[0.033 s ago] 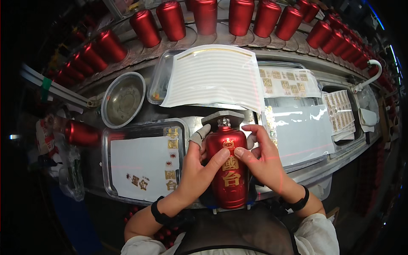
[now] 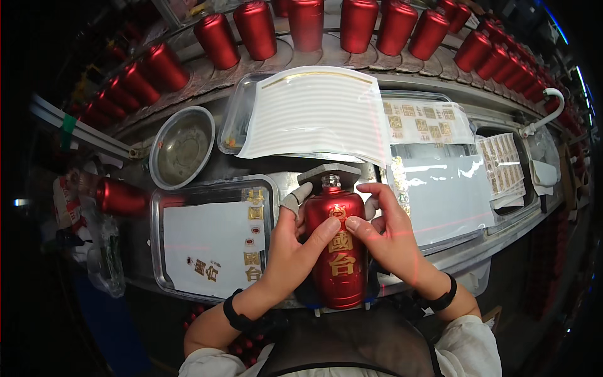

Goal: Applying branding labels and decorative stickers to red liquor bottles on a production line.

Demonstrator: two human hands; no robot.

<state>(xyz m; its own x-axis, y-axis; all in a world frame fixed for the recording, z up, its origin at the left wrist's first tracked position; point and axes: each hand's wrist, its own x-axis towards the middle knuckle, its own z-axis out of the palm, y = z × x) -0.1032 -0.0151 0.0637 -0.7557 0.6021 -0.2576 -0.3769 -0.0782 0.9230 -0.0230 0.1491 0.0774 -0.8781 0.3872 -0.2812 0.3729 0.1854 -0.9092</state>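
Note:
A glossy red bottle [image 2: 342, 286] with a bare glass neck lies in front of me, its base toward my body. Gold characters and a small round gold emblem [image 2: 338, 213] run down its front. My left hand [image 2: 301, 232] clasps the bottle's left side, its thumb pressed beside the emblem. From the other side my right hand [image 2: 383, 229] grips it, with that thumb on the emblem's right edge. Pale covers sheathe some fingertips; the other fingers are partly hidden by the bottle. Just beyond the neck sits a grey angled plate [image 2: 330, 169].
A tray [image 2: 157, 251] at left holds a white sheet with gold stickers. Beyond are a metal bowl [image 2: 182, 147] and a large white sheet [image 2: 314, 116]. Sticker sheets [image 2: 427, 122] lie at right near a white curved pipe [image 2: 553, 110]. Red bottles [image 2: 306, 25] line the conveyor behind; another [image 2: 119, 196] lies at left.
Several red bottles on the far conveyor have shifted slightly to the right. My hands stay on the bottle, the thumbs barely moved.

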